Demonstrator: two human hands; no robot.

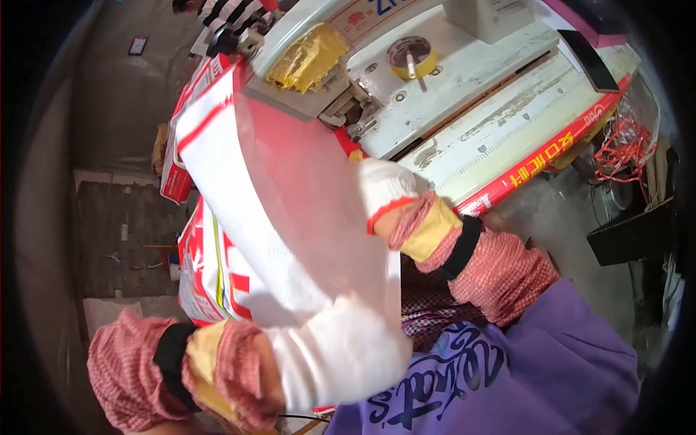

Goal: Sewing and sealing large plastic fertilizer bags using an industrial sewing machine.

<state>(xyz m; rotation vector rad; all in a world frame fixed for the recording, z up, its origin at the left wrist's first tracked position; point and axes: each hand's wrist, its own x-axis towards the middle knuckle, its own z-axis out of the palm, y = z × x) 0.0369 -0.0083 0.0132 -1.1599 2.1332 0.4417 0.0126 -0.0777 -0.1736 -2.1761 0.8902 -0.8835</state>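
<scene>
Woven sack (pixel 217 167), white with red stripes, contents hidden, stretched from 6 to 12 o'clock | left hand (pixel 341 355) gloved, clamped on its near end | right hand (pixel 384 190) gloved, grip unclear, at 3 o'clock edge | sewing machine (pixel 435 80) on counter (pixel 522 138) at 1 o'clock

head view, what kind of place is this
Probably a small sewing or bag-making workshop: an industrial sewing machine on a worn worktable, a white and red woven sack fed under it by gloved hands, more sacks stacked beside.
</scene>
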